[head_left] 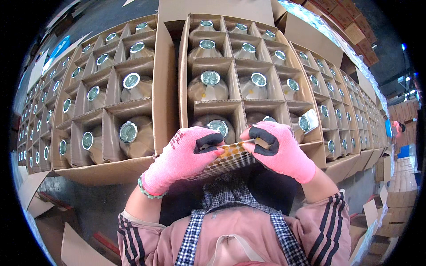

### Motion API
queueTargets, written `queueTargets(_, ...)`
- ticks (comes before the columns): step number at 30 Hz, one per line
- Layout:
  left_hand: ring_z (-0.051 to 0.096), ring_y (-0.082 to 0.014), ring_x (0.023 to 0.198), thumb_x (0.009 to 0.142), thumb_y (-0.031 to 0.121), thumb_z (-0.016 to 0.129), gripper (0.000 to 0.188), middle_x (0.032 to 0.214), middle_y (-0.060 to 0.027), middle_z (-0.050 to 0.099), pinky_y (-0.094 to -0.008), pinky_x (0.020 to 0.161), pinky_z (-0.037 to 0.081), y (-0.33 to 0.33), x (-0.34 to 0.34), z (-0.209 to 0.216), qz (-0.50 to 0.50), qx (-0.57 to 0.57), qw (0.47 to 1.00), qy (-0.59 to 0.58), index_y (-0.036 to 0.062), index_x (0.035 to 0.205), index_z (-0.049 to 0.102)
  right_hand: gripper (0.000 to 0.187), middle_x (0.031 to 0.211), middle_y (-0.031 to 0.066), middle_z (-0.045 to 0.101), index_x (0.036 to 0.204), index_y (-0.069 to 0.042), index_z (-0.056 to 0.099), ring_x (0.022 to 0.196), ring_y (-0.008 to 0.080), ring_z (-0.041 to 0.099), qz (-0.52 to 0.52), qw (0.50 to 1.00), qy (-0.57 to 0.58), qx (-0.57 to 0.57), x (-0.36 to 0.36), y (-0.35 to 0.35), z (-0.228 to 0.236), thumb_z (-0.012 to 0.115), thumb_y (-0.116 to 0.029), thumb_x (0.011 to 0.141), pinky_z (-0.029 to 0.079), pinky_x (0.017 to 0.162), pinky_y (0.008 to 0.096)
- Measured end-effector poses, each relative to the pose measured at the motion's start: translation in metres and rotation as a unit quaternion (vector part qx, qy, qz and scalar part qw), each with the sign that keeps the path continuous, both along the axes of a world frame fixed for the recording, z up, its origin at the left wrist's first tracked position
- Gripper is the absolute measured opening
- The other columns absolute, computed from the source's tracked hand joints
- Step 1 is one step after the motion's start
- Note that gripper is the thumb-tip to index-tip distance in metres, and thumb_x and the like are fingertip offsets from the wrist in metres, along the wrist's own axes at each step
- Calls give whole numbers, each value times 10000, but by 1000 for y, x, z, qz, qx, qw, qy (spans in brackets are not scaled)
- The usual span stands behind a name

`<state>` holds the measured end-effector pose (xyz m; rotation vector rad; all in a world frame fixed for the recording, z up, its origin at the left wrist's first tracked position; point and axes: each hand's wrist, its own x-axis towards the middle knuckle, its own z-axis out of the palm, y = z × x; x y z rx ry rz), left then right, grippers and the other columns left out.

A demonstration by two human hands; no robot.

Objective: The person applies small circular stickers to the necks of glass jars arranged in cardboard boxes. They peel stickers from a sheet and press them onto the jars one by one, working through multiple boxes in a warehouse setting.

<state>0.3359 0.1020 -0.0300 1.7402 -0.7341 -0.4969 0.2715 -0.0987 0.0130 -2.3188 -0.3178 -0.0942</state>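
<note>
A sheet of round gold stickers [228,159] is held up in front of my chest, at the near edge of an open carton. My left hand [184,153], in a pink glove with black fingertips, pinches the sheet's left end. With a matching glove, my right hand [282,148] grips the upper right corner, thumb and forefinger pressed together. Just beyond my hands, a glass jar [217,127] with a round silvery rim stands in a compartment of the carton. Farther back, another jar [210,84] shows a small gold dot on its side.
Cardboard dividers [217,105] split the middle carton into cells, one jar in each. A similar full carton [106,177] stands at the left, and more cartons [330,102] run along the right. Stacked boxes [341,22] rise at the far right. Raised flaps stick out between cartons.
</note>
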Motion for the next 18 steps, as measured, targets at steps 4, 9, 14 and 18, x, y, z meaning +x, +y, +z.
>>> queueTargets(4,535,-76,731,710,55,646,159,764,-37,602,-223,680,435,1,-5,6,-5,-13,999,48,-19,847,613,176,786,94,579,797,-38,608,757,282,555,69,987,-100,-106,0,-1,4,688,-46,640,448,665,335)
queueTargets(9,510,-59,718,729,86,648,179,755,-22,594,-220,656,431,4,-9,5,-19,-34,988,146,-30,860,609,305,879,92,530,893,-77,560,844,278,529,139,961,-185,-150,-4,-7,-3,664,-122,609,418,722,378)
queueTargets(14,500,-55,699,719,118,663,209,738,0,594,-205,643,412,-6,-12,13,-3,-25,975,221,-18,871,618,304,874,98,530,879,-52,567,852,296,528,174,942,-261,-120,-6,-22,-19,635,-128,593,430,742,393)
queueTargets(18,553,-86,678,641,54,682,202,739,-24,610,-206,650,428,-10,-19,1,31,-55,954,292,-18,817,612,280,927,127,545,880,-35,565,897,318,526,182,947,-259,-57,-9,-28,-28,641,-122,625,425,785,403)
